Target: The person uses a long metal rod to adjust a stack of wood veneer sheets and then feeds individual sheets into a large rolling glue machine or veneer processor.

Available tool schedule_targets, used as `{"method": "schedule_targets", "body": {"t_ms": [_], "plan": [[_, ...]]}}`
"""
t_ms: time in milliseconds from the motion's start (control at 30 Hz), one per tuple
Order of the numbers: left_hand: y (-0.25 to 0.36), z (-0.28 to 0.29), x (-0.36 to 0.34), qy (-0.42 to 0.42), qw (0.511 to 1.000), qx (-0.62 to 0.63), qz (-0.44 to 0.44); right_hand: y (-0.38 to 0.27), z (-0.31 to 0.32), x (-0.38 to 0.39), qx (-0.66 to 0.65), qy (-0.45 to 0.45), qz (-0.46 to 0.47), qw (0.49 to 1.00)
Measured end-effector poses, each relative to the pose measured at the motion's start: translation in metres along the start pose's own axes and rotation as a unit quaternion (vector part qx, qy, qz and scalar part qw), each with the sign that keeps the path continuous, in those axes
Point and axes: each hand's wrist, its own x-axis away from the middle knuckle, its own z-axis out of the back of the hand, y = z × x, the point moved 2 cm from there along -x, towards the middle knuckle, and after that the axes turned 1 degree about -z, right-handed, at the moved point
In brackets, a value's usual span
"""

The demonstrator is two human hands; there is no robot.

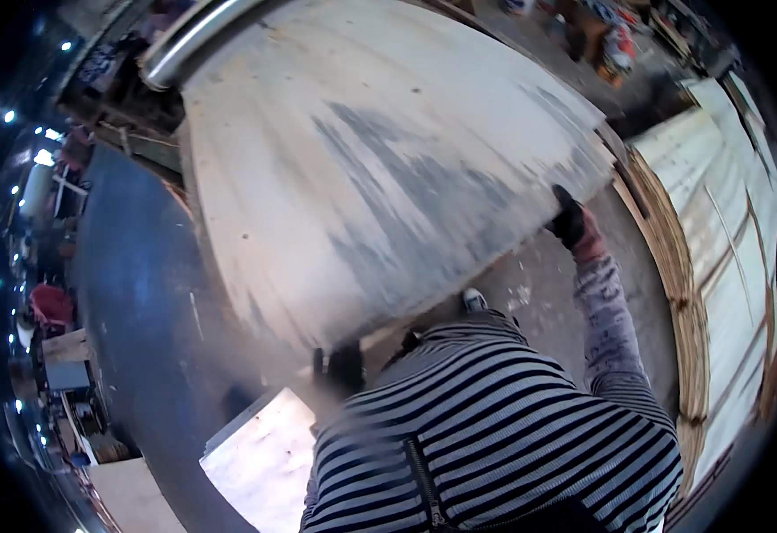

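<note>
A large, pale wood veneer sheet (273, 178) with grey-blue streaks spreads across the middle, its near edge toward my body. My right hand (570, 220), in a dark glove with a reddish cuff, grips that edge near the right corner, thumb on top and the other fingers hidden beneath. At the near left corner, my left hand (342, 368), also dark-gloved, is closed at the edge; motion blurs it and its fingers are partly hidden.
A shiny metal roller (198, 43) lies at the sheet's far left. To my right stands a tall stack of wood sheets (713, 213). A bright white panel (264, 457) lies at lower left, by a dark blue floor area (135, 266). Clutter (615, 49) sits far right.
</note>
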Motion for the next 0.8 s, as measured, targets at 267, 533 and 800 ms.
{"method": "schedule_targets", "body": {"t_ms": [267,533,800], "plan": [[-0.002,-0.035,0.025,0.097,0.642,0.726,0.227,-0.045,-0.026,0.004,-0.420,-0.064,-0.457,0.781],[-0.026,0.006,-0.004,0.063,0.015,0.936,0.347,-0.040,-0.048,-0.018,-0.587,-0.124,-0.452,0.660],[-0.071,0.040,-0.201,0.166,0.738,0.639,0.142,-0.005,-0.082,-0.037,-0.546,-0.212,-0.346,0.733]]}}
